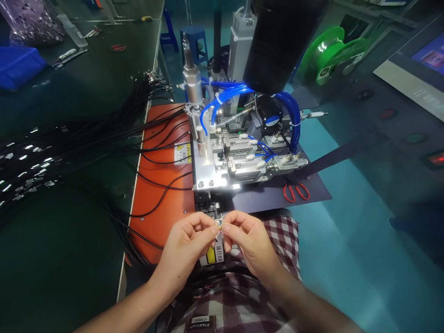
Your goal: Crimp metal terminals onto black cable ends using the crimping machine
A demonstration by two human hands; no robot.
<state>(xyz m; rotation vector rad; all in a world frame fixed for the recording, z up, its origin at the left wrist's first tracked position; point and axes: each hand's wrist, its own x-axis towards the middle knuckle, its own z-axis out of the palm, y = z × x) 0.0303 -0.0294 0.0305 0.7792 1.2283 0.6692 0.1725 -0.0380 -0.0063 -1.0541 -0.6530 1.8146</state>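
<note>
My left hand (190, 243) and my right hand (250, 240) meet at the front end of a metal machine (211, 169). Thumb and forefinger of each are pinched on thin coloured wires (219, 225), with yellow, red and white showing between the fingertips. How many wires there are, and what their far ends join, is hidden by the fingers. Just below the hands is a yellow-and-white label (215, 254). Several black cables (165, 188) lie across the orange plate (149, 199) to the left of the machine.
On the dark table at left lies a large bundle of black cables (104, 125) with shiny ends. A blue bin (19, 67) stands farther back. Red-handled scissors (296, 192) rest on the dark plate right of the machine. A green spool (326, 51) and blue air tubes (239, 89) are beyond.
</note>
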